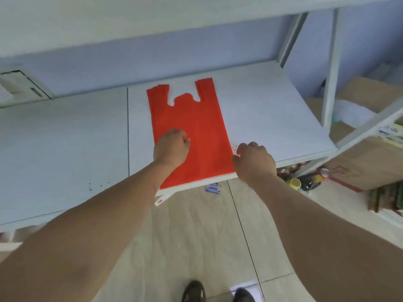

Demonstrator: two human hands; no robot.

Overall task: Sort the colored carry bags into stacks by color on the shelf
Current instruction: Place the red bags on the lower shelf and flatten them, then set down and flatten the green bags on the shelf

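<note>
1. Head view, surface: white shelf (272,118), a flat board with a dark seam running from 12 to 6 o'clock left of the bag; a second board hangs overhead. White metal uprights stand at 2 o'clock.
2. Room: pale blue wall (130,59) behind the shelf; light tiled floor (196,232) below its front edge. Cardboard boxes (370,158) sit at 3 o'clock on a neighbouring rack, with bottles and small clutter (305,179) under the shelf corner. A small blue item (212,188) lies on the floor just below the shelf edge. Two dark shoes (194,290) show at 6 o'clock.
3. Red carry bag (192,127): lies flat on the shelf, centre of view, right of the seam. Long axis runs roughly 12 to 6 o'clock, tilted slightly toward 11. Its two handle loops point to 12 o'clock, toward the wall; its bottom hem sits at the shelf's front edge.
4. Left hand (170,149): rests on the bag's lower left part, fingers curled under into a loose fist, knuckles up; whether they pinch the fabric cannot be told.
5. Right hand (255,162): at the bag's lower right edge by the shelf front, fingers curled downward, thumb touching the bag's edge; a grip on the fabric cannot be confirmed.
</note>
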